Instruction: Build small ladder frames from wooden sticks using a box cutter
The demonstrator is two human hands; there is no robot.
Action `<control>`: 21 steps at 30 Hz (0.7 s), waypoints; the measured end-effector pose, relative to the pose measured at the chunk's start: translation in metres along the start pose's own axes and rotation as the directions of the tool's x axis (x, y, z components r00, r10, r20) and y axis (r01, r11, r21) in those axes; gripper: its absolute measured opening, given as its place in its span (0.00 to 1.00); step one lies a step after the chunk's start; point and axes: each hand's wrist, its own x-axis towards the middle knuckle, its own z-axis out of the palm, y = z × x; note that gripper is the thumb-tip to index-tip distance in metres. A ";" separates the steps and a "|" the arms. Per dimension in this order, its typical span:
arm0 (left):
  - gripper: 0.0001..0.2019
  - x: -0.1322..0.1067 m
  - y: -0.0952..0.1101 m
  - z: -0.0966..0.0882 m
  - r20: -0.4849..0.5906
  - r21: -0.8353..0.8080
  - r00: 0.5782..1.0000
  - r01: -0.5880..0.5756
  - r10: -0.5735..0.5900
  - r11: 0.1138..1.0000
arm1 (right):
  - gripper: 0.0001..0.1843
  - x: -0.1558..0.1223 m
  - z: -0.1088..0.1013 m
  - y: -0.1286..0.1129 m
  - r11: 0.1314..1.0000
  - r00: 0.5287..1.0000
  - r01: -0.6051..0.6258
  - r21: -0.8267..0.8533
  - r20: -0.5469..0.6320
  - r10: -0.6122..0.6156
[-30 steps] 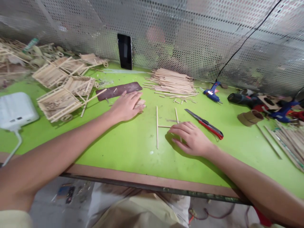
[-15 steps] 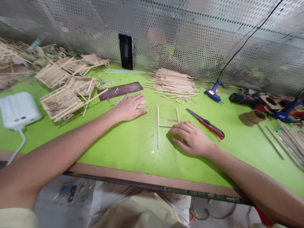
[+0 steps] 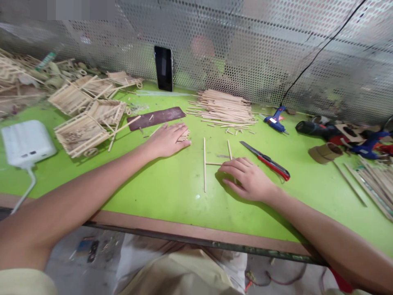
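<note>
My left hand (image 3: pixel 167 140) lies palm down with its fingers stretched over a small heap of short wooden sticks (image 3: pixel 183 136), partly hiding it. My right hand (image 3: pixel 248 179) rests on the table over an H-shaped arrangement of thin sticks. A long upright stick (image 3: pixel 204 164) forms its left side, and a crosspiece (image 3: pixel 213 164) runs from that toward my fingers. The right-hand stick (image 3: pixel 229 149) passes under my right fingers, which are loosely bent with the thumb apart. Whether the sticks are joined I cannot tell. A red and black utility knife (image 3: pixel 267 161) lies just beyond my right hand.
Behind are a large stick pile (image 3: pixel 224 107), a dark sanding strip (image 3: pixel 156 118) and a propped phone (image 3: pixel 163 68). Small wooden carts (image 3: pixel 82 133) and a white power bank (image 3: pixel 27 141) occupy the left. Rightward lie a blue glue gun (image 3: pixel 276 120) and a brown ring (image 3: pixel 325 153).
Both hands and the sticks stay nearly in place. The view has shifted very slightly.
</note>
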 end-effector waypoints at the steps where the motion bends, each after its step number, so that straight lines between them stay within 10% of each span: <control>1: 0.40 0.000 0.000 0.001 -0.003 -0.001 1.000 0.001 -0.001 1.000 | 0.15 0.000 0.000 0.000 1.000 1.000 0.002 0.000 -0.002 -0.002; 10: 0.38 -0.003 -0.002 -0.002 -0.140 -0.223 0.988 0.032 -0.064 0.974 | 0.15 -0.001 0.000 0.000 1.000 1.000 0.004 -0.011 0.001 -0.004; 21: 0.50 0.010 -0.028 0.013 -0.244 -0.803 0.941 -0.061 -0.234 0.593 | 0.15 -0.001 0.001 0.000 1.000 1.000 -0.016 -0.001 0.008 0.016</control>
